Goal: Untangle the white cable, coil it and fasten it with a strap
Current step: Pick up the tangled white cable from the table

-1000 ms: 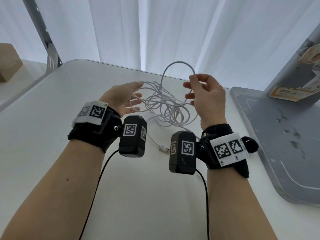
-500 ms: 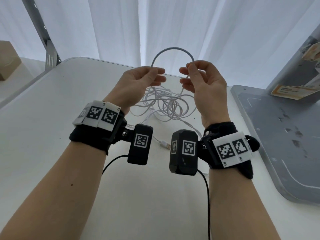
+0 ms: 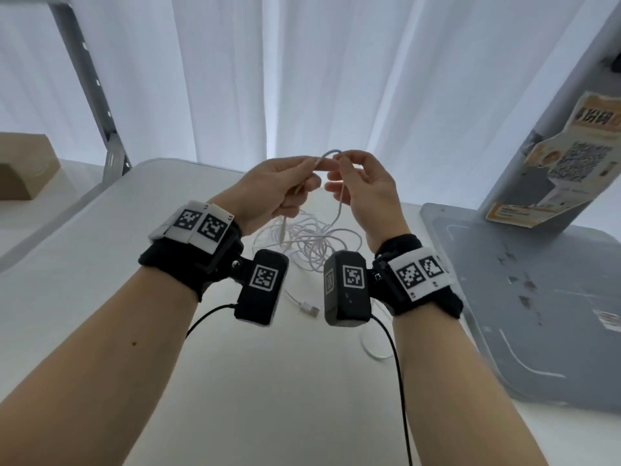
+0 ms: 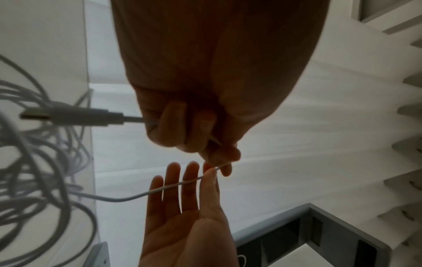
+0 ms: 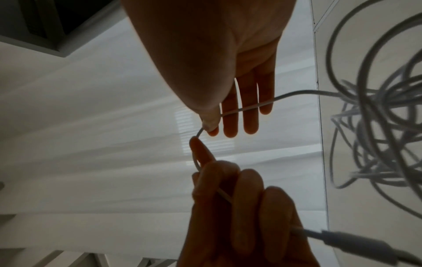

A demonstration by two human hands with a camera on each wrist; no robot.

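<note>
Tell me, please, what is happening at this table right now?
A person is working on a white cable above the table. The left hand grips the stretch near one plug, the right hand pinches it close by, with a short arch between them. Most of it lies tangled below, nothing coiled yet.

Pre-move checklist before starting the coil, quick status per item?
1. Left hand grips white cable near its plug end: ok.
2. Right hand pinches the strand: ok.
3. Short arc between hands free of knots: ok.
4. Pile on table untangled: not ok.
5. USB plug lies free: ok.
6. Strap within reach: cannot tell, none visible.
</note>
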